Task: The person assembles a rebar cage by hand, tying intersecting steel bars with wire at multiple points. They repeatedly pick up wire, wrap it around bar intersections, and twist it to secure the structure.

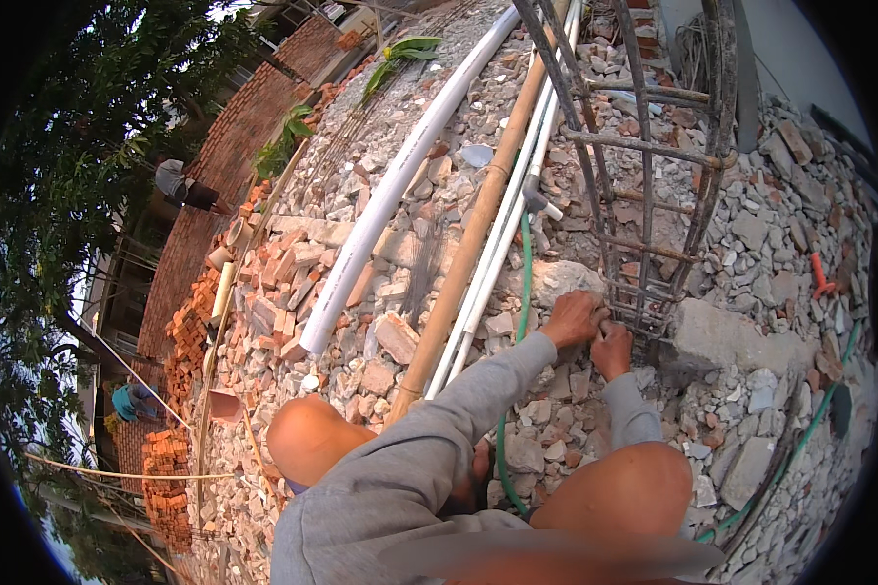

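My left hand (571, 318) and my right hand (612, 351) are close together at the foot of a rusty rebar cage (650, 145). Both have curled, pinched fingers beside its lowest, closely spaced rings. Whatever lies between the fingertips is too small and hidden to make out. The cage rises away from me, its long bars joined by square stirrups. A pale lump of masonry (568, 279) sits just beyond my left hand. Right of the cage foot lies a big concrete block (737, 336).
Broken brick and concrete cover the ground. Left of my hands run thin white pipes (498, 244), a bamboo pole (478, 214) and a thick white pipe (400, 185). A green hose (527, 283) passes near my left forearm. Two people (180, 185) work far left by brick stacks (169, 478).
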A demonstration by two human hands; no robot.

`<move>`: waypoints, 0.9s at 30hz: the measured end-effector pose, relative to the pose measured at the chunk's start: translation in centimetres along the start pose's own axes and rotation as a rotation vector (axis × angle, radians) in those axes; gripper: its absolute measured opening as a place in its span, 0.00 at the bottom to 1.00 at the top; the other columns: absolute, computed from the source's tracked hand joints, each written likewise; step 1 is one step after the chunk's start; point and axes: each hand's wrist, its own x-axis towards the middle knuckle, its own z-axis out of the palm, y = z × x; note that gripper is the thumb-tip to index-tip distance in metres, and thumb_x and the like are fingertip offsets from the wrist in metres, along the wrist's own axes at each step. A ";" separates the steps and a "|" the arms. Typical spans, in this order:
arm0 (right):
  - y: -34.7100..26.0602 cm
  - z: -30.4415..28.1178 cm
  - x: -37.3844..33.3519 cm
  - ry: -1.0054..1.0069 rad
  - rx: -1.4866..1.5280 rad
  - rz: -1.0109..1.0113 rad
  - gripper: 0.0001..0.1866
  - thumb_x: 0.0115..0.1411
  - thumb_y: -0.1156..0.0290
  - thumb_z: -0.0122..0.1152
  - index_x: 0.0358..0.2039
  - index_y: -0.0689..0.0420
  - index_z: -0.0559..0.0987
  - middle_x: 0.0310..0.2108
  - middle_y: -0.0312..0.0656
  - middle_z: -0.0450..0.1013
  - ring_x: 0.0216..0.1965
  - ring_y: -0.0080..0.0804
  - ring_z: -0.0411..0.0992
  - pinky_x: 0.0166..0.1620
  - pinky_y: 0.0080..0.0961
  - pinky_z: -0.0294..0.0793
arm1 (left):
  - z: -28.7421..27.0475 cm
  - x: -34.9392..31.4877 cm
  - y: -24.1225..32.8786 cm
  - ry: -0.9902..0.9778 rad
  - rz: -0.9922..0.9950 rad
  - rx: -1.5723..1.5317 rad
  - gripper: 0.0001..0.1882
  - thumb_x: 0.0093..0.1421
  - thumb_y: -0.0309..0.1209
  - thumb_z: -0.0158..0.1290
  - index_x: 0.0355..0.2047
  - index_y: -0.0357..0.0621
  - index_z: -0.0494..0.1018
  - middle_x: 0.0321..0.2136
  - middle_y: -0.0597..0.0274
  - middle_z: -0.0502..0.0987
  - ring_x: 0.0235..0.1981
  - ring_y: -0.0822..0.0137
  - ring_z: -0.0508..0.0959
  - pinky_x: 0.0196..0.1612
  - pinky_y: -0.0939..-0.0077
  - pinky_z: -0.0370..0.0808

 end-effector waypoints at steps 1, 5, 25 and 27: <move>0.0 -0.5 -0.1 -0.009 -0.070 -0.025 0.08 0.62 0.74 0.60 0.32 0.64 0.83 0.31 0.59 0.80 0.37 0.63 0.78 0.40 0.51 0.75 | -0.3 0.2 -0.4 -0.014 0.044 -0.005 0.12 0.59 0.36 0.64 0.32 0.39 0.81 0.28 0.42 0.81 0.34 0.39 0.81 0.39 0.49 0.76; -0.3 -2.6 -0.2 0.229 0.087 0.039 0.12 0.64 0.67 0.66 0.36 0.65 0.84 0.34 0.55 0.83 0.39 0.52 0.83 0.44 0.43 0.79 | -2.6 3.0 -1.9 -0.296 0.120 -0.030 0.16 0.60 0.40 0.64 0.32 0.37 0.80 0.26 0.40 0.80 0.31 0.41 0.80 0.38 0.51 0.75; 0.4 -3.0 0.9 -0.161 0.755 0.470 0.29 0.75 0.69 0.48 0.73 0.63 0.64 0.34 0.40 0.78 0.31 0.27 0.75 0.37 0.29 0.79 | -0.5 2.2 -4.6 0.204 0.225 0.076 0.22 0.57 0.43 0.72 0.30 0.34 0.79 0.31 0.56 0.78 0.35 0.54 0.80 0.39 0.60 0.76; 0.6 -2.8 1.3 -0.160 0.824 0.501 0.28 0.74 0.69 0.47 0.73 0.62 0.64 0.33 0.40 0.78 0.30 0.26 0.75 0.36 0.28 0.78 | 0.9 0.6 -3.2 0.128 -0.161 -0.419 0.14 0.60 0.35 0.70 0.33 0.35 0.82 0.34 0.60 0.81 0.38 0.61 0.82 0.41 0.67 0.78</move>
